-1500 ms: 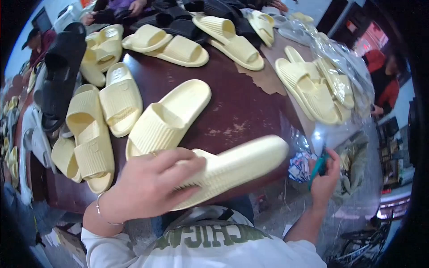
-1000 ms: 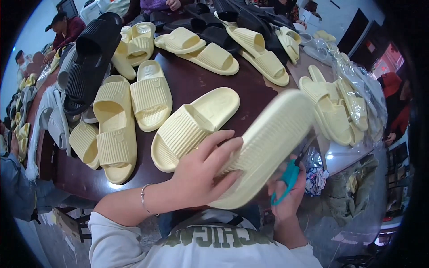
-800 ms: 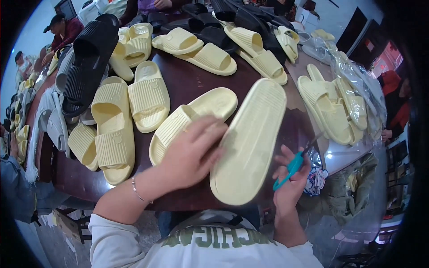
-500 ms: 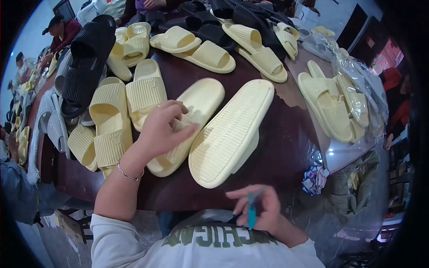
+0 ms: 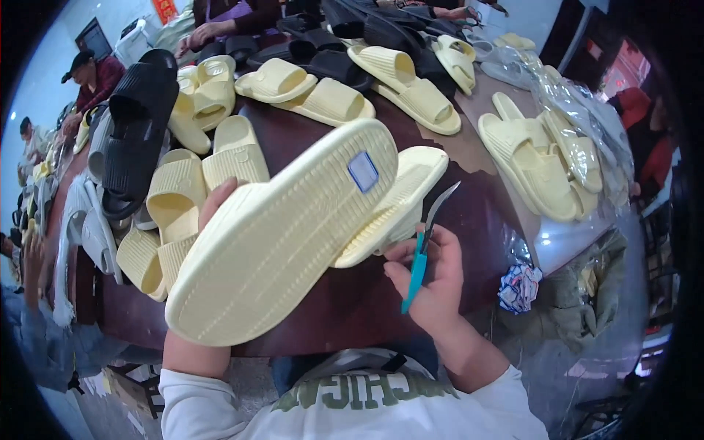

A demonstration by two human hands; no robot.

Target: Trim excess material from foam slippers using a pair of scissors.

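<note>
My left hand (image 5: pixel 214 207) holds a pale yellow slide sandal (image 5: pixel 279 235) up off the table, ribbed sole facing me, a small blue-edged sticker (image 5: pixel 363 171) near its heel end. Most of that hand is hidden behind the sandal. A second yellow sandal (image 5: pixel 400 198) lies on the dark brown table (image 5: pixel 469 198) just behind it. My right hand (image 5: pixel 433 282) grips small teal-handled scissors (image 5: pixel 425 246), blades pointing up beside the lying sandal.
Many yellow sandals (image 5: pixel 220 158) and black ones (image 5: pixel 136 139) cover the table. More yellow pairs lie at the right (image 5: pixel 539 165) beside clear plastic bags (image 5: pixel 587 125). A crumpled wrapper (image 5: pixel 519 286) sits at the table edge. Other people sit at the far side (image 5: pixel 92 73).
My left hand picked a sandal up from the table and turned its sole toward me. My right hand rose from my lap with the scissors to the sandals.
</note>
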